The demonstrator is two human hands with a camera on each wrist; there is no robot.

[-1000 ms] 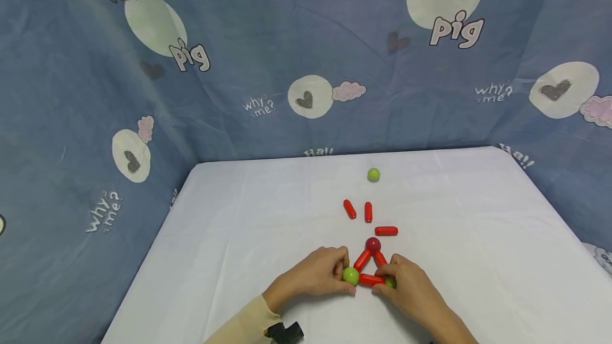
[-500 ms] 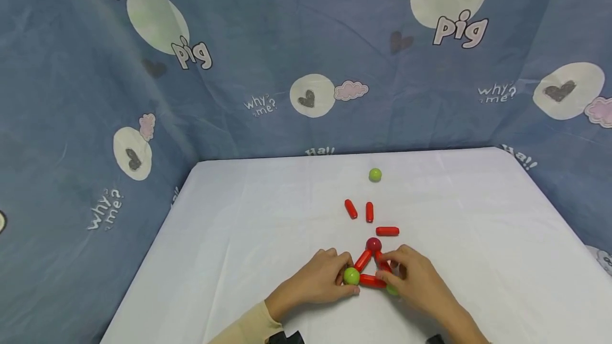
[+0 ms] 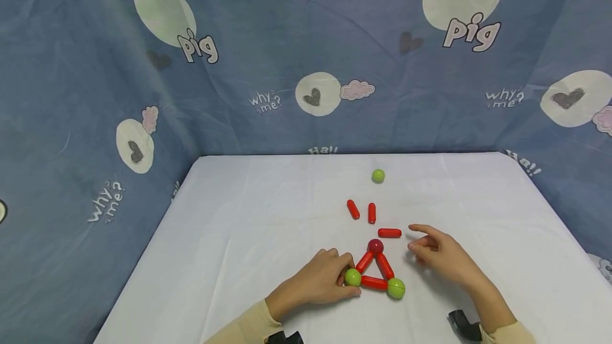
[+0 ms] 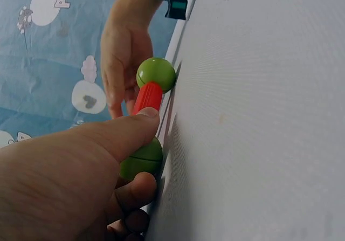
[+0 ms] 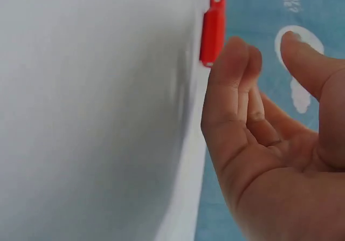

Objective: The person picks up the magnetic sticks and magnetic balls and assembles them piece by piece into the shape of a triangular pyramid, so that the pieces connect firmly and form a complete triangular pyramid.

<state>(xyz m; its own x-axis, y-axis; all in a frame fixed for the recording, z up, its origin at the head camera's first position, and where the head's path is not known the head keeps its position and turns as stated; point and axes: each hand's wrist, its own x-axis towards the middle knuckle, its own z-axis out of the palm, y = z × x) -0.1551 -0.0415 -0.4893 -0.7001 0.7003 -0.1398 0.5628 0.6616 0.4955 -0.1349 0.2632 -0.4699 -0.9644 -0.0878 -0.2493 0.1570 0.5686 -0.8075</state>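
Observation:
A triangle of three red rods with balls at its corners lies on the white table. At its left corner my left hand (image 3: 319,280) pinches a green ball (image 3: 353,277) between thumb and fingers; the left wrist view shows that ball (image 4: 143,160) partly hidden by the thumb. The bottom rod (image 3: 374,283) runs to a second green ball (image 3: 396,288), and a dark red ball (image 3: 375,246) forms the top corner. My right hand (image 3: 444,256), fingers loosely bent and holding nothing, hovers right of the triangle. Nearest its fingertips lies a loose red rod (image 3: 389,233).
Two more loose red rods, one slanted (image 3: 353,209) and one straight (image 3: 372,213), lie farther back. Behind them sits a single green ball (image 3: 378,175). A blue printed cloth (image 3: 268,126) hangs along the back and sides of the white table (image 3: 268,200).
My right hand has let go of the triangle's right side and moved right and away, uncovering the right rod and green ball. The left hand keeps its hold at the left corner.

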